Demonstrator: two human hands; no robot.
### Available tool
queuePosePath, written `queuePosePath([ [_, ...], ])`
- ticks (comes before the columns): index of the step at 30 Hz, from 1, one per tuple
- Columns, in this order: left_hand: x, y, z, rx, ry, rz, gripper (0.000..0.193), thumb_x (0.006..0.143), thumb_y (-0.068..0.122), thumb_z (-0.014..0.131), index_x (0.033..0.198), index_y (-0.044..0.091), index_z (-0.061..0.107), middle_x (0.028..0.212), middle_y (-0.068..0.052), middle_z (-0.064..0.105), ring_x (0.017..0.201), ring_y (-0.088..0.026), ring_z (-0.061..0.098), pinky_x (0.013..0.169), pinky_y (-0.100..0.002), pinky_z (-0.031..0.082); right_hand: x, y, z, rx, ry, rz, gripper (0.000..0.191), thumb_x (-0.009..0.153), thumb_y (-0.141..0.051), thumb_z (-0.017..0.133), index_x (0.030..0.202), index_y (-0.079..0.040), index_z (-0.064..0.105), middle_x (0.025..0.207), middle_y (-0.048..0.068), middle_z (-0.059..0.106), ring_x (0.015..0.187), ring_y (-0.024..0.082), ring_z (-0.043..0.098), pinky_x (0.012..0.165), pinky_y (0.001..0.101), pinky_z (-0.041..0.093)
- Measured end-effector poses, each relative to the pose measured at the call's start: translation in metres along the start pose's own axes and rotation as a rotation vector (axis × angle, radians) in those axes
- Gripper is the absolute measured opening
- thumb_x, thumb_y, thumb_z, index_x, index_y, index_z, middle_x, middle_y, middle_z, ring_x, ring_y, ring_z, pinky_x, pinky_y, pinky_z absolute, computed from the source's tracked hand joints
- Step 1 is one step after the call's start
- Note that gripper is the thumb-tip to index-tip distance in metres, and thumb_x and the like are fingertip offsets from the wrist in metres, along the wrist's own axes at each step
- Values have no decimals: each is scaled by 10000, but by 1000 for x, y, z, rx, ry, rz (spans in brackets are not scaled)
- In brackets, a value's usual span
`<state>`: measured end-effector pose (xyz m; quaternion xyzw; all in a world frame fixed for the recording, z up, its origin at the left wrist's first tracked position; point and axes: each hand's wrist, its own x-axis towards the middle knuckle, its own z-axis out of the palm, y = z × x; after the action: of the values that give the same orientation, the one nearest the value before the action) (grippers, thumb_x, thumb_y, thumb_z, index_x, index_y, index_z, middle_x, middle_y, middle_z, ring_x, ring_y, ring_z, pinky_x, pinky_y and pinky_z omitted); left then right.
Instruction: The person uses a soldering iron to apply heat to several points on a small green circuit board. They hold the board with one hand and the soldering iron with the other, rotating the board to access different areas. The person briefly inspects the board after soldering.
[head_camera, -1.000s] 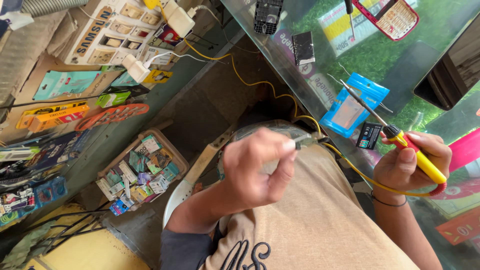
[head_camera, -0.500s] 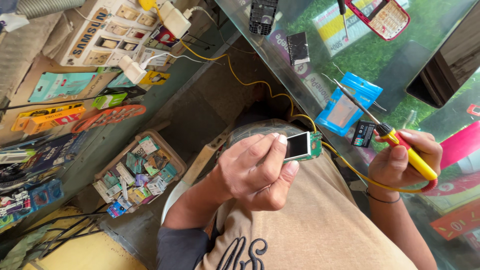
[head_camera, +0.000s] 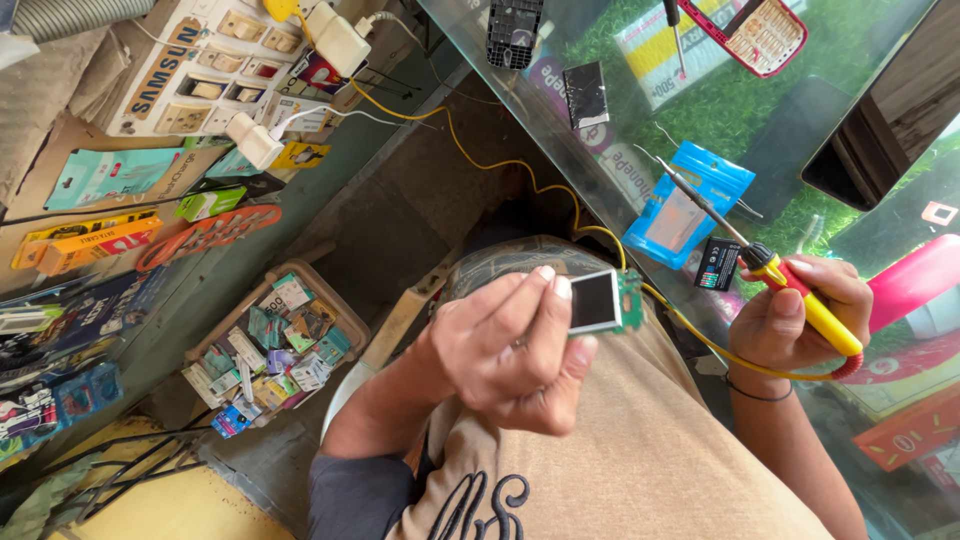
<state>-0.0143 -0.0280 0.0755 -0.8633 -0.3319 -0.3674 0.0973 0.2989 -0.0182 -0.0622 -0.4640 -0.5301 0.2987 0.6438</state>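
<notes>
My left hand (head_camera: 505, 350) grips a small green circuit board with a dark square screen (head_camera: 598, 301), held over my lap with the screen facing up. My right hand (head_camera: 795, 320) is closed around the yellow and red handle of a soldering iron (head_camera: 800, 295). The iron's metal tip points up and left over a blue pouch (head_camera: 685, 205) on the glass counter (head_camera: 620, 190). The iron's yellow cord (head_camera: 500, 160) runs from the handle past the board toward the wall sockets. The two hands are a short way apart.
On the counter lie a small black battery (head_camera: 717, 263), a red phone shell (head_camera: 765, 35) and a black phone frame (head_camera: 513, 25). A socket board with plugs (head_camera: 230, 50) hangs at upper left. A box of small packets (head_camera: 270, 345) sits on the floor.
My left hand has turned and opened its grip, so the board's screen now shows between thumb and fingers. My right hand with the iron has barely moved.
</notes>
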Motion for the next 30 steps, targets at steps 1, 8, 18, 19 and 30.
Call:
queuePosePath([
  [1,0,-3,1,48,29,59,137,1070,89,586,1152,35,492,1082,-199,674,986,-334,721,806,-406,646,0,0,-1,12,0,9,454,1041,-380,759,1112,40,601,977,151,628,855,186,634,730,238,560],
  [8,-3,-24,1,253,67,336,64,1051,108,510,1106,79,524,1057,-113,684,927,-302,742,810,-340,578,-1,2,-3,65,-24,32,477,1044,-380,750,1136,57,583,993,153,612,817,189,647,688,277,606],
  [18,1,-31,-5,283,66,380,75,1064,150,488,1093,102,537,1017,-68,683,924,-269,745,876,-350,561,-1,1,-2,75,-31,41,485,1050,-387,746,1149,54,569,1011,152,606,801,205,676,697,306,630],
  [19,1,-31,-5,284,68,378,72,1064,149,489,1091,102,536,1007,-68,683,923,-268,744,878,-352,560,-1,1,-2,76,-31,40,485,1050,-387,747,1149,54,569,1010,153,608,802,204,675,696,306,630],
  [30,-1,-31,-2,280,63,374,73,1069,160,496,1097,102,528,1031,-66,680,914,-267,752,874,-335,553,1,0,-1,76,-43,32,480,1048,-382,742,1144,57,571,1001,157,613,809,199,674,683,302,629],
])
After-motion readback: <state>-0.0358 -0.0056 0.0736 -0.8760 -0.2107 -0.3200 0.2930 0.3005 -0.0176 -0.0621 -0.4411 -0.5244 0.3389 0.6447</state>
